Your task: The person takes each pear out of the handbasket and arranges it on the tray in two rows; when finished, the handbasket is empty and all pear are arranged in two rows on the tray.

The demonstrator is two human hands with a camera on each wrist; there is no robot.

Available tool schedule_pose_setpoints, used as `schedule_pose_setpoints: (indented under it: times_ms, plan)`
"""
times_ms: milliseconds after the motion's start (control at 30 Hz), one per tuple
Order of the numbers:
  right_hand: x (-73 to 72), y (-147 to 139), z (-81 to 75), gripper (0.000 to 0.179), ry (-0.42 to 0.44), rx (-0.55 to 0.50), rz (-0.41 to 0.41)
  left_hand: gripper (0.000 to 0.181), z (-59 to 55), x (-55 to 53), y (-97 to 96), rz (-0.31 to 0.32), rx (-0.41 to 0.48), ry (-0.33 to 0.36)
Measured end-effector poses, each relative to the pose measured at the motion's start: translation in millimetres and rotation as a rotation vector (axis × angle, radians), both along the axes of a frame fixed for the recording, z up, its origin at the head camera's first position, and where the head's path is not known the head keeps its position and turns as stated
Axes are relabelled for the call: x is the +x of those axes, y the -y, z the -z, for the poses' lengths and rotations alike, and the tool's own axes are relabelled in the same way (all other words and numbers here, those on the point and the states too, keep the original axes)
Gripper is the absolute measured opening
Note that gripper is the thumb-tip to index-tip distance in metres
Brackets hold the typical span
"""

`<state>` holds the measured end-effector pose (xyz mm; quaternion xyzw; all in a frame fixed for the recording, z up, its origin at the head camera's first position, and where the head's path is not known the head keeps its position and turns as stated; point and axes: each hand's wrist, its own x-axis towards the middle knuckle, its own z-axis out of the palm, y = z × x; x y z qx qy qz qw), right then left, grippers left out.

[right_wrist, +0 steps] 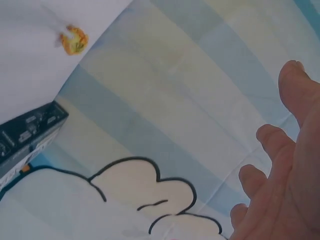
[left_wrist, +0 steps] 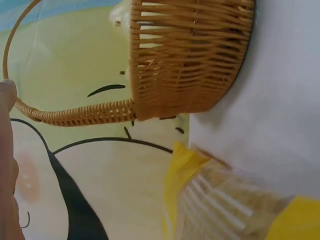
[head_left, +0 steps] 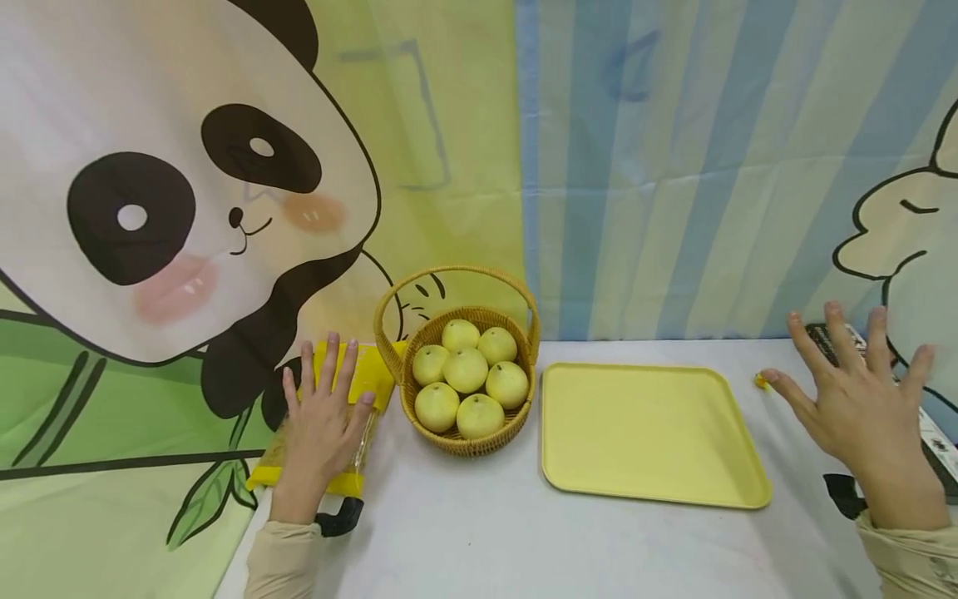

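Observation:
My left hand [head_left: 320, 428] is spread with straight fingers above a yellow plastic package [head_left: 367, 374] at the left of the table; whether it touches the package I cannot tell. To its right stands a wicker basket [head_left: 470, 448] with a tall handle, holding several pale yellow-green round fruits [head_left: 466, 370]. In the left wrist view the basket [left_wrist: 195, 60] shows from the side, near the package [left_wrist: 225, 200]. My right hand [head_left: 861, 408] is also spread, holding nothing, over the table's right side. Near its thumb lies a small yellow-orange item [head_left: 762, 381], its kind unclear.
A pale yellow rectangular tray [head_left: 651, 433] lies on the white table [head_left: 479, 532] right of the basket. Partly behind my right hand is a long black-and-white box [head_left: 939, 449]. A printed cloth backdrop [head_left: 636, 166] with a panda hangs along the table's back edge.

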<state>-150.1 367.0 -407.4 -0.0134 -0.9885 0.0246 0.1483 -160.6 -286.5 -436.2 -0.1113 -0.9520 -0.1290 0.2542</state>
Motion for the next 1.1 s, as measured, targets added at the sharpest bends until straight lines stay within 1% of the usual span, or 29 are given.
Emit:
schedule_pose_setpoints:
  times_ms: [67,133,200,267,333,400,433,500,533,600,667,733,800,900,1000,1100]
  plan:
    - [-2.3,6.4,2.3,0.09,-0.002,-0.006,-0.033,0.071,3.5,-1.6,-6.0,0.025,0.073,0.024]
    - [-5.0,15.7,5.9,0.087,-0.016,-0.02,-0.088,0.071,8.1,-4.0,-14.5,0.065,0.178,0.051]
    - [-7.7,29.0,10.7,0.083,-0.043,-0.052,-0.16,0.072,13.6,-6.6,-25.0,0.109,0.316,0.089]
    - [-10.9,46.1,16.0,0.08,-0.083,-0.112,-0.26,0.072,20.1,-9.6,-37.1,0.153,0.473,0.138]
    - [-14.0,66.4,20.8,0.077,-0.112,-0.214,-0.378,0.069,27.2,-12.9,-49.8,0.192,0.642,0.185]
    - [-17.7,89.9,24.1,0.077,-0.115,-0.348,-0.495,0.067,34.6,-15.3,-61.6,0.195,0.793,0.223]
    - [-19.7,102.2,25.5,0.078,-0.103,-0.419,-0.545,0.065,38.0,-16.3,-67.5,0.193,0.862,0.24]
    - [-23.0,126.8,27.4,0.083,-0.062,-0.551,-0.618,0.065,44.5,-17.0,-78.4,0.182,0.998,0.269]
    - [-24.7,139.1,28.2,0.086,-0.039,-0.615,-0.645,0.065,47.2,-16.5,-83.5,0.171,1.053,0.282]
    - [-28.9,162.6,29.2,0.088,0.024,-0.739,-0.701,0.066,53.6,-14.3,-92.1,0.141,1.133,0.305]
    - [-33.6,184.2,28.6,0.09,0.093,-0.858,-0.757,0.066,61.1,-12.0,-98.8,0.112,1.179,0.33]
    - [-39.3,203.5,27.3,0.09,0.155,-0.968,-0.822,0.065,69.3,-10.4,-103.1,0.087,1.18,0.336]
    - [-44.9,220.3,26.4,0.09,0.204,-1.046,-0.881,0.064,77.3,-9.6,-105.3,0.075,1.168,0.33]
    - [-53.0,241.5,27.4,0.09,0.242,-1.106,-0.953,0.062,85.5,-9.0,-106.0,0.081,1.164,0.312]
    - [-59.9,259.6,30.1,0.09,0.267,-1.125,-0.971,0.061,89.8,-7.5,-104.8,0.079,1.159,0.308]
    - [-67.2,275.6,32.2,0.089,0.276,-1.128,-0.962,0.061,91.5,-5.6,-103.4,0.079,1.158,0.309]
